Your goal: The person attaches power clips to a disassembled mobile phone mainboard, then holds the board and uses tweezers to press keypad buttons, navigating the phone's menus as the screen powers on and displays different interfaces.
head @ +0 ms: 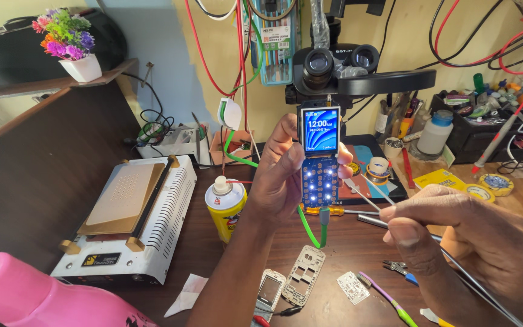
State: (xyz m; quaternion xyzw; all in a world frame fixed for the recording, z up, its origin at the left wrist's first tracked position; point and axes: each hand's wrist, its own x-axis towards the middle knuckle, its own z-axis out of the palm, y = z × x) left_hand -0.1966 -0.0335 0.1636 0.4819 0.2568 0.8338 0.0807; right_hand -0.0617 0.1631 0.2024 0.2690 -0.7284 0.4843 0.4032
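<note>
Two hands working above the tabletop's middle. Left hand [282,175] is gripping a bare phone board [320,160] upright, fingers wrapped round its edges, screen lit, green cable [310,225] hanging from its bottom. Right hand [455,227] is pinching tweezers [364,189], tips just beside the board's right edge. Yellow spray can [225,206] standing near, left of the board.

The phone board [320,160] stands upright in the left hand [282,175], before the microscope [340,69]. The tweezers [367,195] in the right hand [455,233] lie to its right. The spray can [225,208] stands left, the phone frame [303,283] below.
</note>
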